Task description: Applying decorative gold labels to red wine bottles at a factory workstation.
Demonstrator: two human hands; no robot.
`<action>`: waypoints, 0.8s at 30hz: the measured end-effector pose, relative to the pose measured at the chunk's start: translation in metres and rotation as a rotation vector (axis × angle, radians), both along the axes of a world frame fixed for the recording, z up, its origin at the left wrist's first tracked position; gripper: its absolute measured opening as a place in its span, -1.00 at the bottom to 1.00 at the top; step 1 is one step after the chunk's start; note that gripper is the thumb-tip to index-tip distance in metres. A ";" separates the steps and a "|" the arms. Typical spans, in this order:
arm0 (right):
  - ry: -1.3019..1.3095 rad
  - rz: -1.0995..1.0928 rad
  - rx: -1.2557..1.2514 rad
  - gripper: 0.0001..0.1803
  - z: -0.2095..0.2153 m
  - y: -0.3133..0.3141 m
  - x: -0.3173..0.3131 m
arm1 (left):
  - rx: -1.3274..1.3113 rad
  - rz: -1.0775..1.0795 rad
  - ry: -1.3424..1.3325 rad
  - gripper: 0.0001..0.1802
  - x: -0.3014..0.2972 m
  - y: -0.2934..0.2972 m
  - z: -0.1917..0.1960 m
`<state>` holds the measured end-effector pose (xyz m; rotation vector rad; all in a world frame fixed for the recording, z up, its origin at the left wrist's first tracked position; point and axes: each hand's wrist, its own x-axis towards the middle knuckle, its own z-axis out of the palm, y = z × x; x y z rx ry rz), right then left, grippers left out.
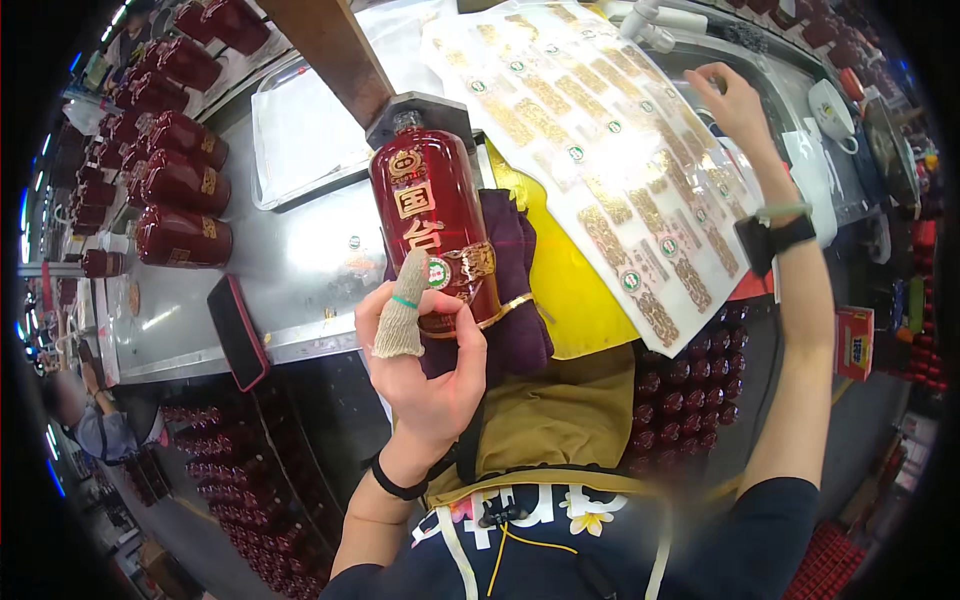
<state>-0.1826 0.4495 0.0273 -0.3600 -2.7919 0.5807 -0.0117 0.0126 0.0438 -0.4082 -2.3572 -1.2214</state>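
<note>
The red bottle [432,225] lies on its side on a purple cloth [515,285] at the near edge of the steel table [290,270], its neck pointing away from the person into a dark block [420,112]. The left hand [425,365] is closed around the bottle's base end, the thumb, wrapped in a beige finger cot [402,320] with a green band, pressing on the bottle's front just beside a small round sticker. The right hand [735,105] is well apart from the bottle, off to its right and farther away, fingers curled down on the far edge of the label sheet [600,150]; whether it pinches anything I cannot tell.

The bottle is glossy deep red, square-shouldered, with gold characters down its face, a gold emblem near the neck and a gold band toward the base.

The label sheet, white with rows of gold labels and small round stickers, lies right of the bottle, overlapping a yellow cloth [575,290]. Left of the bottle, more red bottles [180,200] lie in rows.
</note>
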 end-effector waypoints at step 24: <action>0.600 1.054 0.169 -0.40 -0.008 -0.232 0.144 | 0.585 -0.203 -0.324 -0.45 0.002 -0.020 -0.021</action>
